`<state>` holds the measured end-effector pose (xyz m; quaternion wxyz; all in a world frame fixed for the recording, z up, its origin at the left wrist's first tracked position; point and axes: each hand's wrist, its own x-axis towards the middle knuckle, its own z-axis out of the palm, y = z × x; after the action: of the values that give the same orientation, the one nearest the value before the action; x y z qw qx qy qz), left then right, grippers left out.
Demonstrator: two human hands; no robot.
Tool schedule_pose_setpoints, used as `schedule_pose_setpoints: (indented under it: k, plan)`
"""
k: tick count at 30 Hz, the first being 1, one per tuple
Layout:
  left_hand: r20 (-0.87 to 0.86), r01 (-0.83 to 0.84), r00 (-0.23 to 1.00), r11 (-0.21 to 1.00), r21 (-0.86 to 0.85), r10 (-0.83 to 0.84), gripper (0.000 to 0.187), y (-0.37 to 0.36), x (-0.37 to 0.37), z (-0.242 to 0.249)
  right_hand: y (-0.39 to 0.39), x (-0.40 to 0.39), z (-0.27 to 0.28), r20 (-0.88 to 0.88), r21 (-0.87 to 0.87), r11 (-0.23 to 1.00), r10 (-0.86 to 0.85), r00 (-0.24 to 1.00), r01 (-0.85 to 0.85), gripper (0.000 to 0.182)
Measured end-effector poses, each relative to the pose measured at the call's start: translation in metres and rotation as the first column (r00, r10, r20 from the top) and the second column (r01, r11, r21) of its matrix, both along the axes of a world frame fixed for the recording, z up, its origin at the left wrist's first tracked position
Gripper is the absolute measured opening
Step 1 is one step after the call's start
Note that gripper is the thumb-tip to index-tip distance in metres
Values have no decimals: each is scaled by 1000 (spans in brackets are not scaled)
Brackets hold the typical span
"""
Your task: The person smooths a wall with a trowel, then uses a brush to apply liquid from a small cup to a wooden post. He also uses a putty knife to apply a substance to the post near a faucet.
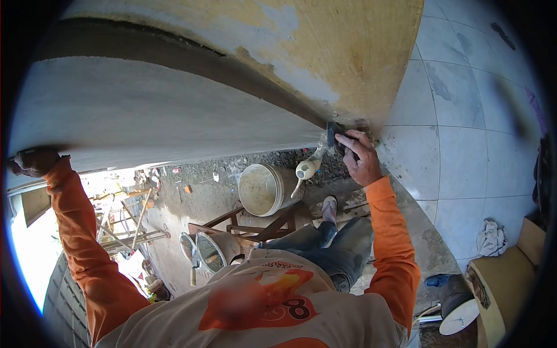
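My left hand is at the far left, its fingers curled at the lower edge of the smooth grey wall surface; what it holds, if anything, is hidden. Near the middle, my right hand grips a dark flat tool by its back. The tool stands against the end of the grey surface, where it meets the yellowish, patchy wall. Just left of and below the right hand is a cream dipper with a curved handle.
A large whitish bucket stands below the wall, with a wooden frame beside it. Lower left are more buckets. Pale tiles cover the right side. A rag and a curved yellowish piece lie at the lower right.
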<state>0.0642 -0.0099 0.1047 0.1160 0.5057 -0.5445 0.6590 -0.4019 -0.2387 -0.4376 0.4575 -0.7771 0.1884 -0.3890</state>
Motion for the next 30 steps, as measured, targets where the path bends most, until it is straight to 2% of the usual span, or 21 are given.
schedule_pose_setpoints:
  k: [8, 12, 14, 15, 17, 18, 20, 22, 24, 27, 30]
  plan:
    - [-9, 10, 1000, 1000, -16, -11, 22, 1, 13, 0, -4, -12, -12, -84, 58, 998, 0, 996, 5, 42]
    - [-14, 22, 1000, 999, -34, -22, 22, 1, 23, -2, -5, -54, -27, -128, 114, 992, -39, 991, 54, 41]
    - [-13, 22, 1000, 999, -45, -23, 22, 3, 27, -3, 3, -77, -46, -96, 524, 851, 19, 995, 34, 39]
    - [-17, 25, 1000, 998, -52, -26, 22, 3, 30, -5, 10, -81, -53, -105, 517, 855, 17, 994, 40, 39]
    - [-7, 31, 999, 997, -65, -31, 21, 2, 34, -5, 20, -84, -62, -385, 398, 902, -4, 923, 170, 38]
    - [-2, 38, 999, 997, -73, -39, 21, 2, 34, -5, 20, -80, -54, -386, 390, 904, -12, 922, 176, 38]
    - [6, 43, 999, 996, -81, -43, 21, 1, 39, -4, 20, -61, -25, -116, 546, 825, -102, 988, 149, 38]
    - [14, 52, 999, 994, -91, -51, 21, 1, 42, -5, 16, -41, -2, -66, 540, 836, -72, 995, 96, 38]
    - [26, 60, 998, 993, -100, -57, 21, 0, 44, -4, 10, -22, 11, -24, 213, 974, -76, 997, 80, 38]
    - [59, 63, 997, 992, -106, -57, 21, 2, 47, -1, 4, -6, 16, -69, 119, 993, -19, 997, 27, 38]
    - [86, 62, 995, 992, -109, -53, 21, 6, 52, 2, -2, -11, -11, -157, 62, 997, -42, 987, 52, 39]
